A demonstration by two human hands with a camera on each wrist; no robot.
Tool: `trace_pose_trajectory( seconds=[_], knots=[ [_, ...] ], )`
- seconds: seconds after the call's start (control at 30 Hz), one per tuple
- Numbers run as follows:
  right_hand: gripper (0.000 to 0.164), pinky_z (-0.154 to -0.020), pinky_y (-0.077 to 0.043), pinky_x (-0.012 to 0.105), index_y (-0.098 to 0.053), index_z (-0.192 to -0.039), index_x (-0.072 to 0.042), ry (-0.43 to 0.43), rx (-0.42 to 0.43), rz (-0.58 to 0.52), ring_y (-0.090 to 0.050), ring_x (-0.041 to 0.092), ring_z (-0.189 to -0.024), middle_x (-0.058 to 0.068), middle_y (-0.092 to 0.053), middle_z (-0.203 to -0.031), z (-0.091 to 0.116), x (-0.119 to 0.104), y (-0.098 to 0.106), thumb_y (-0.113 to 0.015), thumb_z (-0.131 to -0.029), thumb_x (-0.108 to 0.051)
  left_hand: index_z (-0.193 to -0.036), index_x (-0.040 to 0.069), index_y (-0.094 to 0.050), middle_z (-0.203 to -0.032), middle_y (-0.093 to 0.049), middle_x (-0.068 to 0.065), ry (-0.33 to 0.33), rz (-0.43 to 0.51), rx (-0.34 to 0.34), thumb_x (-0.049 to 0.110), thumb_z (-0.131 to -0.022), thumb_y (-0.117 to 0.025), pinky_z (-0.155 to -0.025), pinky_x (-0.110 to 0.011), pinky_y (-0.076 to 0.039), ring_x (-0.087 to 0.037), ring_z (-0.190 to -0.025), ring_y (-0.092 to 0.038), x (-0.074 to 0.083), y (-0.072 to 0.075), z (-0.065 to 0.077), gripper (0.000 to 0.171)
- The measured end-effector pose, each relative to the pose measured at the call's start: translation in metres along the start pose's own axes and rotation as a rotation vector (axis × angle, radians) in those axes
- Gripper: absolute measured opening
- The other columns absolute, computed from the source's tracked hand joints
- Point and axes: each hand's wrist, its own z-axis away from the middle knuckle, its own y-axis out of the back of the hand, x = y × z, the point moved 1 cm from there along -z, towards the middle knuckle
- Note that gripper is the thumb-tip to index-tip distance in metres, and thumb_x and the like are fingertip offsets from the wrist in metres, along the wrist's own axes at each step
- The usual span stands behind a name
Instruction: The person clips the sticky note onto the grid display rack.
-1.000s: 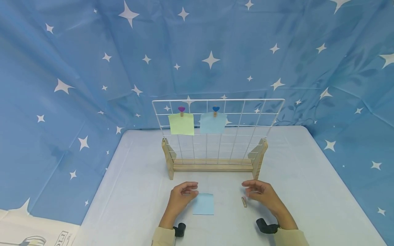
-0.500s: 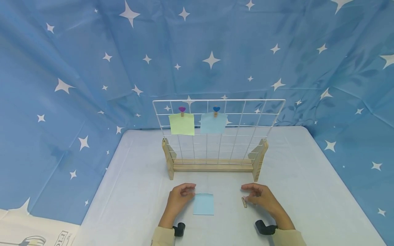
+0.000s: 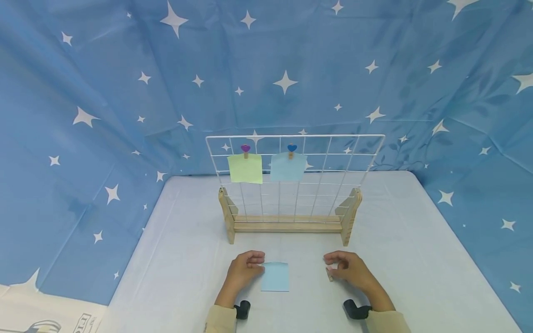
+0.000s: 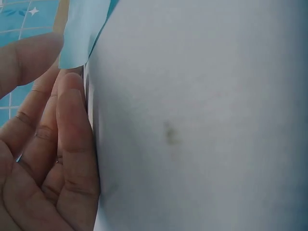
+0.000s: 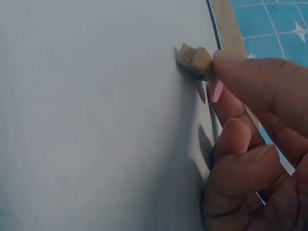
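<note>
My left hand [image 3: 243, 269] is at the upper left corner of a light blue sticky note [image 3: 275, 277] lying on the table. In the left wrist view the thumb reaches the edge of the note [image 4: 84, 36], and a gap separates thumb and index finger. My right hand [image 3: 351, 268] holds a small wooden clothespin [image 5: 195, 61] with a pink piece on it, between thumb and index finger, low over the table. The fingers partly hide the clothespin in the head view. Its other fingers are loosely curled.
Behind the hands stands a white wire grid [image 3: 333, 168] in a wooden base [image 3: 287, 227]. A green note [image 3: 245, 169] hangs from a purple heart clip [image 3: 245, 149], and a blue note [image 3: 288, 168] from a blue heart clip [image 3: 292, 148]. A starry blue cloth surrounds the table [image 3: 187, 273].
My right hand has moved left and slightly toward me, its thumb and index finger closing on the clothespin. My left hand has shifted a little left and down beside the note.
</note>
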Motion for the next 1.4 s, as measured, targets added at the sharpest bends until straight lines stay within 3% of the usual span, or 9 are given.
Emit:
trace_pose_trajectory(
  seconds=[0.3, 0.63, 0.83, 1.0, 1.23, 1.4],
  knots=[
    [0.034, -0.058, -0.04, 0.022, -0.075, -0.116, 0.008, 0.006, 0.032, 0.024, -0.047, 0.008, -0.068, 0.01, -0.076, -0.097, 0.0, -0.002, -0.004, -0.084, -0.084, 0.003, -0.118, -0.001, -0.077, -0.099, -0.079, -0.005, -0.019, -0.063, -0.005, -0.002, -0.09, -0.078, -0.077, -0.027, -0.057, -0.014, -0.086, -0.069, 0.002, -0.003, 0.0, 0.028],
    [0.034, -0.074, -0.056, 0.025, -0.072, -0.12, 0.012, 0.002, 0.054, -0.035, -0.065, 0.014, -0.086, 0.011, -0.073, -0.099, 0.002, 0.0, -0.001, -0.08, -0.088, 0.008, -0.118, 0.001, -0.078, -0.093, -0.078, -0.003, -0.014, -0.08, 0.002, 0.0, -0.093, -0.075, -0.076, -0.031, -0.056, -0.012, -0.081, -0.067, 0.004, -0.001, -0.001, 0.025],
    [0.035, -0.069, -0.057, 0.025, -0.069, -0.124, 0.014, -0.02, 0.043, -0.093, -0.067, 0.014, -0.086, 0.015, -0.072, -0.102, 0.004, -0.002, 0.005, -0.079, -0.091, 0.007, -0.12, 0.002, -0.077, -0.096, -0.078, -0.002, -0.021, -0.072, -0.016, 0.0, -0.093, -0.075, -0.081, -0.038, -0.059, -0.016, -0.087, -0.071, 0.009, 0.003, -0.001, 0.027],
    [0.036, -0.073, -0.061, 0.025, -0.068, -0.125, 0.016, 0.016, 0.046, -0.113, -0.07, 0.012, -0.088, 0.015, -0.07, -0.103, 0.007, -0.004, 0.008, -0.076, -0.091, 0.009, -0.124, 0.0, -0.075, -0.1, -0.078, -0.005, -0.026, -0.018, -0.058, -0.002, -0.094, -0.074, -0.077, -0.034, -0.061, -0.017, -0.089, -0.071, 0.012, 0.004, -0.001, 0.029],
    [0.037, -0.073, -0.06, 0.023, -0.065, -0.129, 0.017, 0.073, 0.13, -0.173, -0.073, 0.006, -0.086, 0.015, -0.068, -0.105, 0.012, -0.016, 0.016, -0.076, -0.095, 0.008, -0.128, -0.003, -0.072, -0.11, -0.074, -0.012, -0.079, 0.065, -0.088, -0.006, -0.098, -0.071, -0.071, -0.026, -0.062, -0.017, -0.088, -0.072, 0.02, 0.005, 0.0, 0.031],
    [0.039, -0.075, -0.06, 0.021, -0.065, -0.131, 0.017, 0.067, 0.19, -0.17, -0.074, 0.004, -0.088, 0.024, -0.068, -0.118, 0.015, -0.027, 0.022, -0.079, -0.096, 0.004, -0.128, -0.003, -0.072, -0.124, -0.073, -0.02, -0.118, 0.075, -0.086, 0.0, -0.1, -0.074, -0.075, -0.027, -0.064, -0.022, -0.095, -0.077, 0.028, 0.008, 0.0, 0.028]
  ],
)
